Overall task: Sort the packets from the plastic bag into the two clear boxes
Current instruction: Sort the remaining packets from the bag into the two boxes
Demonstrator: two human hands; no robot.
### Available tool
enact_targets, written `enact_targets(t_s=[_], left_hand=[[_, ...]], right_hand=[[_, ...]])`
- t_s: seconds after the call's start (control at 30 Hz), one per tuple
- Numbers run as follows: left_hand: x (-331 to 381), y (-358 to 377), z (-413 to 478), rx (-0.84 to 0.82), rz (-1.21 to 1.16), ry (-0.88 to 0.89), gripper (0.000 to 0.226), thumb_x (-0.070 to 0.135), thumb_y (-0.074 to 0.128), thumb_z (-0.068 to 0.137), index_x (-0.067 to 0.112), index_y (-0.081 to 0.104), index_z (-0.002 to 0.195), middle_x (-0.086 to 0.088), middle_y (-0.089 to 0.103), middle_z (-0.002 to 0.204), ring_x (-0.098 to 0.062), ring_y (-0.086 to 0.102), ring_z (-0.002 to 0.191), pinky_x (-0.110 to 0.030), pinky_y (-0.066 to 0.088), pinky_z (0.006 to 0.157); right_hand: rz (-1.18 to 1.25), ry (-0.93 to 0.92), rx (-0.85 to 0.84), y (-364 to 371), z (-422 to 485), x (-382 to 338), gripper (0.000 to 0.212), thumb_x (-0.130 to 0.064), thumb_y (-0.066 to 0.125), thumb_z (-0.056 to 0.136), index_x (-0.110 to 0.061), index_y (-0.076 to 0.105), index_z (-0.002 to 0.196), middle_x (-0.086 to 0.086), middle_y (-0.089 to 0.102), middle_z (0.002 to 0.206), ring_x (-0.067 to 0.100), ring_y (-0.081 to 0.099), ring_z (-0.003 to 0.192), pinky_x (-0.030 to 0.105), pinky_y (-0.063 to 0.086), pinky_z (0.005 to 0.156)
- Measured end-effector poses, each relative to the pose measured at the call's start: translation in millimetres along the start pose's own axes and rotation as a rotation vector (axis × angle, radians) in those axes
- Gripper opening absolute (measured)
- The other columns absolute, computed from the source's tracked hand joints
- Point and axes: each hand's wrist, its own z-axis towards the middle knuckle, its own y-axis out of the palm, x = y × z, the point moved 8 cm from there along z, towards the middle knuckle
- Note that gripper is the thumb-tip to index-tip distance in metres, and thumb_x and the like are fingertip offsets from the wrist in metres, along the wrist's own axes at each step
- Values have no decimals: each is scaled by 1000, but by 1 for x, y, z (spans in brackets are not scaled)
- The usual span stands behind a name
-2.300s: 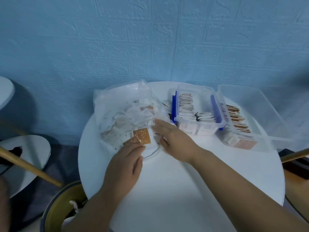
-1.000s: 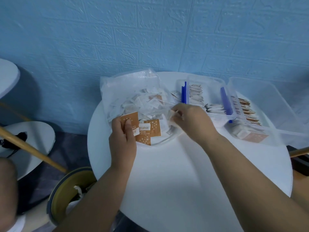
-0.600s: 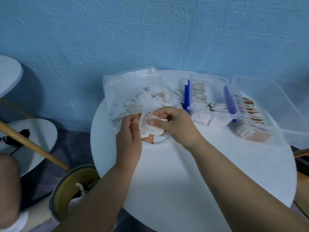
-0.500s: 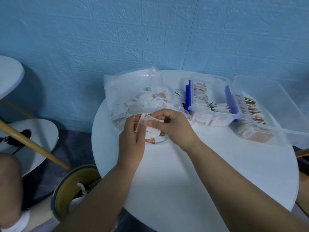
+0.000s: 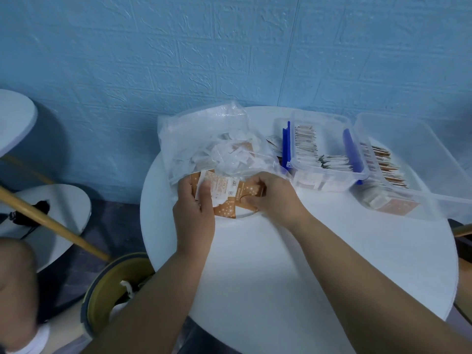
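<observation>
Head view: the round white table stands against a blue brick-pattern wall. On the table top, the plastic bag lies at about ten to eleven o'clock, its mouth facing the person and a heap of mostly white packets inside.

The left hand is at the bag's mouth, near nine to ten o'clock. Its fingers and thumb are curled, pinching a white packet on top of a brown star-printed packet. The right hand is just beside it on the three o'clock side, with fingers bent down and the thumb tucked under. It grips the far end of the brown packets that stick out of the bag. The two hands are close but do not touch. The packets bridge the gap between them.

At twelve to one o'clock sits the clear box with blue latches, holding upright rows of packets. The second clear box, at two o'clock, touches it and holds a row of brown-edged packets along its near wall.

Off the table at eight o'clock is a yellow-rimmed bin, and a wooden pole slants across at nine o'clock.
</observation>
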Motion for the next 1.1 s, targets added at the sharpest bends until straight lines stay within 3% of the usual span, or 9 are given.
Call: enact_targets(t_s=[0.13,0.23,0.33,0.43,0.57,0.67,0.77,0.93,1.1], left_hand=[[4,1,-2,-13,3,25,29,30,42,97,11,46,118,24,49,86,13,48,68,1,41,57],[15,7,-7,-52,-15,65,30,27,41,97,8,46,118,10,55,96,6,51,72,1,41,58],[32,23,-22,-124,-66,98,24,24,41,97,9,47,114,6,54,96,-2,54,75,-1,41,59],[48,47,-44,-223,-168,121,7,18,40,98,16,45,103,11,55,88,8,56,77,-1,38,63],[47,79,-76,-344,-333,51,12,16,37,99,21,47,98,12,59,90,7,56,77,-8,42,69],[42,93,-90,-424,-342,41,12,30,39,95,26,48,102,5,63,98,0,60,85,-16,47,76],[47,95,-94,-472,-287,134,26,34,36,89,23,49,109,1,65,105,-10,62,95,-22,49,82],[55,87,-97,-449,-300,198,23,25,35,90,36,50,103,15,59,106,7,55,99,-8,40,85],[50,76,-88,-293,-203,271,34,6,40,90,8,59,118,1,51,103,12,47,96,2,33,82]], right_hand=[[164,4,129,-27,-17,2,15,-11,66,83,-23,57,80,-5,62,78,14,59,72,16,46,69],[485,30,158,-43,-37,6,13,-7,64,85,-20,60,83,1,68,83,12,62,69,22,53,64],[649,38,88,-47,-59,11,9,-5,63,85,-14,62,85,6,69,84,16,61,73,22,50,62],[683,102,86,-41,-81,27,9,-5,63,85,-13,59,84,7,66,78,23,57,70,25,46,60],[942,170,155,-38,-105,48,18,2,58,85,-13,52,93,7,64,74,22,50,60,27,38,54],[780,132,275,-55,-118,57,32,5,61,83,-18,57,104,9,70,80,23,60,69,33,48,65],[653,98,353,-67,-127,59,32,5,66,79,-19,64,99,5,72,85,14,64,76,31,51,78],[678,77,368,-68,-130,60,25,5,68,77,-18,61,82,0,66,77,12,58,72,23,48,72],[772,67,266,-67,-130,61,19,5,64,81,-13,61,85,4,69,84,17,62,82,35,50,84]])
